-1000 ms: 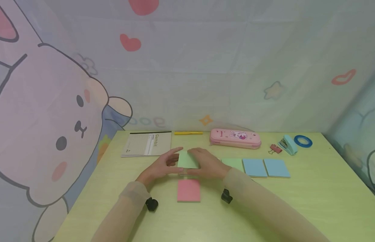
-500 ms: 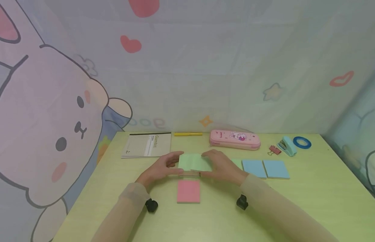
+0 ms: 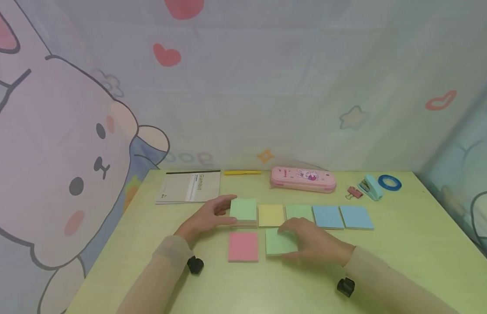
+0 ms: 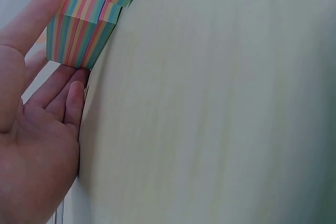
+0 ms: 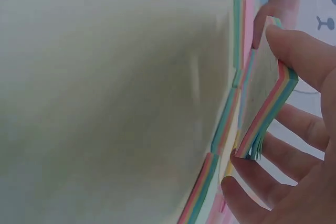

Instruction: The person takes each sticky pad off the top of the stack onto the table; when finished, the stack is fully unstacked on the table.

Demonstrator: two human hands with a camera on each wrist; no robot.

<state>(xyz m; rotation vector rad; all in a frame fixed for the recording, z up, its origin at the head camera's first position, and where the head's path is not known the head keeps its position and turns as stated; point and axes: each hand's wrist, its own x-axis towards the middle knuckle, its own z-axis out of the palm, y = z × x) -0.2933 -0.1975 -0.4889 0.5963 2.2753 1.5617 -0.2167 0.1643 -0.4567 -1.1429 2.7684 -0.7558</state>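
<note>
Green pad (image 3: 280, 242) pinched by right hand (image 3: 312, 244) – pink pad (image 3: 243, 246) beside; left hand (image 3: 206, 216) flat against stack (image 3: 243, 212).

Along the table's (image 3: 404, 244) far edge — notebook (image 3: 190, 187), yellow pen (image 3: 242, 172), pink pencil case (image 3: 303, 179), stapler (image 3: 370, 187), blue tape (image 3: 389, 182).
</note>
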